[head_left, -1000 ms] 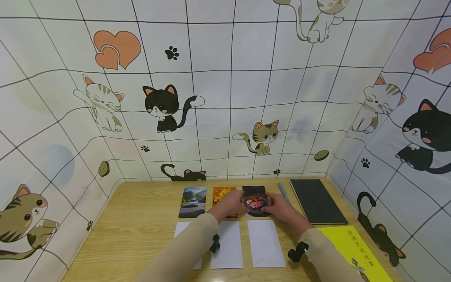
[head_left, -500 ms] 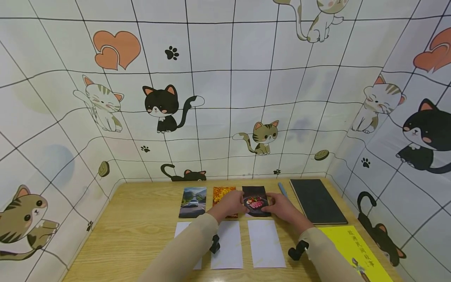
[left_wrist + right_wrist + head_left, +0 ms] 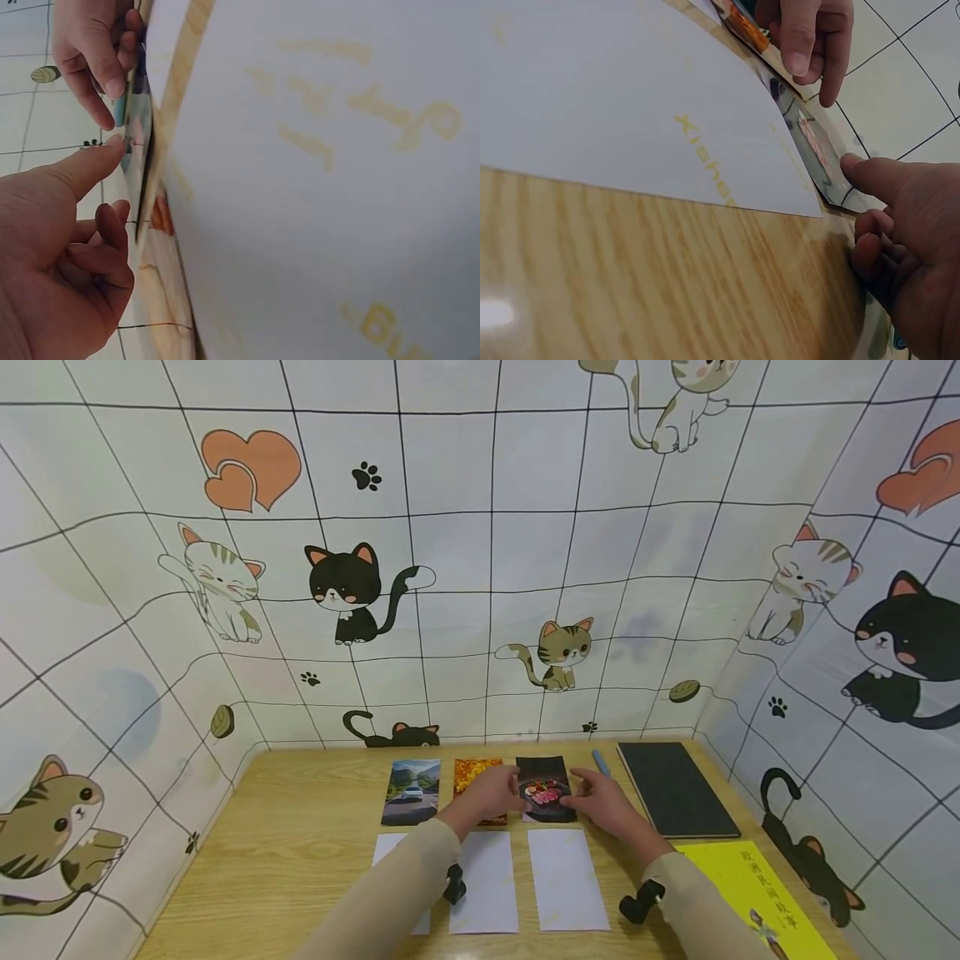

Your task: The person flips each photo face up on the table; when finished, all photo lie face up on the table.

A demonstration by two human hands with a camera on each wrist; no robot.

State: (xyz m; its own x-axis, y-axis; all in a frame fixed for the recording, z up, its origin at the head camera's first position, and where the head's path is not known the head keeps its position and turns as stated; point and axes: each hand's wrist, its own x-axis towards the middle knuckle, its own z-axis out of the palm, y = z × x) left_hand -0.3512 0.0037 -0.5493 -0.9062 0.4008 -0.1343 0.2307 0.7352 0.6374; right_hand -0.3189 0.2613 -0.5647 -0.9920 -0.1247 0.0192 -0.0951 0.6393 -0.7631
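Observation:
A dark photo card (image 3: 543, 775) with a plate of food printed on it lies flat on the table between my hands. My left hand (image 3: 489, 793) is at its left edge, thumb stretched toward the card and the other fingers bent in the left wrist view, gripping nothing. At the right edge is my right hand (image 3: 603, 802), its thumb tip right at the card's corner and nothing pinched. Partly behind my left hand lies an orange-yellow photo card (image 3: 471, 768). Farther left is a photo card of a car on a road (image 3: 410, 793).
Three white sheets, among them the middle one (image 3: 487, 889) and the right one (image 3: 566, 877), lie in front of the photos. A blue pen (image 3: 601, 762), a black notebook (image 3: 675, 789) and a yellow book (image 3: 738, 877) are on the right. Cat-patterned cloth walls surround the table.
My right hand has shifted slightly, its fingers moving off the dark card's right edge. The left hand and the cards stay nearly where they were.

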